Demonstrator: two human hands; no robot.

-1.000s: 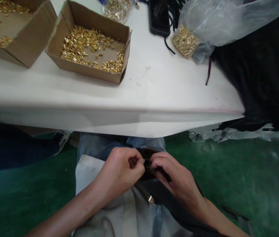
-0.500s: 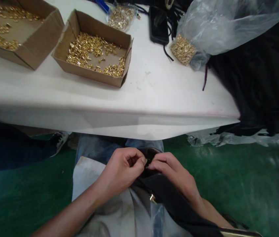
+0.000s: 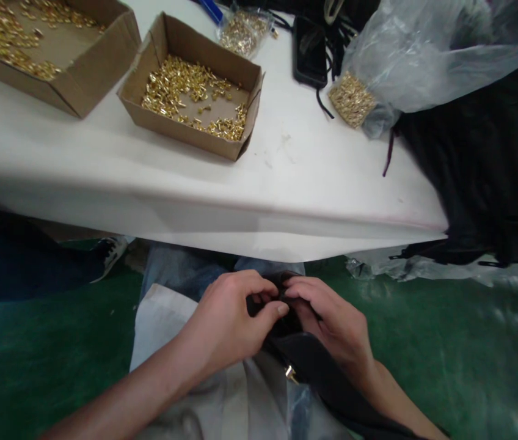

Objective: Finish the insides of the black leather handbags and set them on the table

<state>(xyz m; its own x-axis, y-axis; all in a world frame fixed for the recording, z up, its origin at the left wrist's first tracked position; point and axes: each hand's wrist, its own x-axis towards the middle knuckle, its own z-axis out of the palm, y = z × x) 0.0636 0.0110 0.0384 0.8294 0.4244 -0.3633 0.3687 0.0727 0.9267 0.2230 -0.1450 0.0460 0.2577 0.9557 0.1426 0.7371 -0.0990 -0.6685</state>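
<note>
A black bag (image 3: 332, 379) with a small gold fitting (image 3: 291, 374) lies across my lap, its opening towards the table. My left hand (image 3: 236, 315) is at the left of that opening, its fingers curled on the dark material and its thumb a little apart from the index finger. On the other side, my right hand (image 3: 336, 324) grips the edge, fingertips reaching into the opening. Both hands' fingertips nearly meet there. Anything small between them is hidden.
On the white table (image 3: 305, 183) stand a cardboard box (image 3: 186, 131) of gold rivet-like pieces and another box (image 3: 103, 67). Behind are a small bag of metal pieces (image 3: 243, 33), a black phone-like device (image 3: 309, 52) and a clear plastic bag (image 3: 415, 61). Another person's leg (image 3: 25, 256) is left.
My left thumb and index finger have parted from their pinch. My right fingers have moved further over the bag's edge. The view has shifted slightly, so the table things appear further right.
</note>
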